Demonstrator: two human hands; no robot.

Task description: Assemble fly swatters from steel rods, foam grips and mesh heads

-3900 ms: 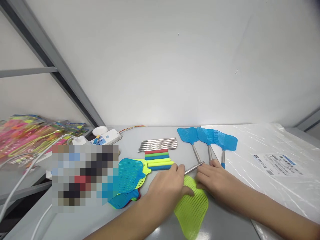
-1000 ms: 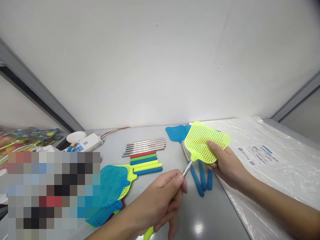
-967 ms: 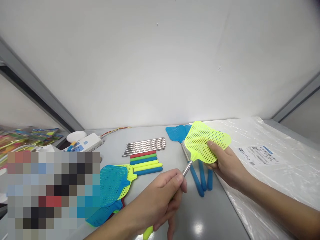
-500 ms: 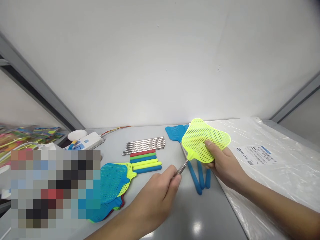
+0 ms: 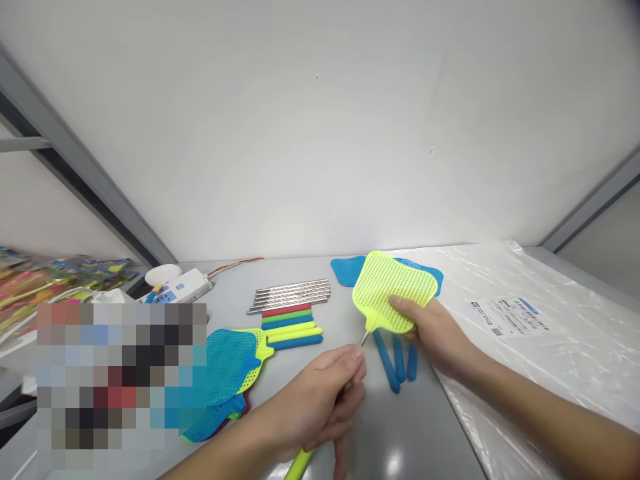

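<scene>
My right hand (image 5: 440,327) pinches a yellow perforated fly swatter head (image 5: 393,290), thumb on its front face. A thin metal rod (image 5: 365,338) runs from the head's neck down into my left hand (image 5: 330,393), whose thumb and fingers close on it. Below that hand a yellow handle (image 5: 299,465) shows; how it meets the rod is hidden. Behind the yellow head lie blue swatter heads (image 5: 347,270), and several blue handles (image 5: 387,363) point toward me. Left of my hands, a row of metal rods (image 5: 293,293) lies above several coloured handles (image 5: 293,327).
A stack of blue and yellow swatter heads (image 5: 227,363) sits at the left, beside a blurred-out patch. Farther back are a white power strip (image 5: 183,287) and packaged colourful items (image 5: 60,280). A plastic-wrapped sheet with a label (image 5: 565,373) covers the right side.
The yellow swatter head has shifted left and slightly down with my right hand. My left hand has turned and changed its grip on the rod, and a yellow handle now shows beneath it.
</scene>
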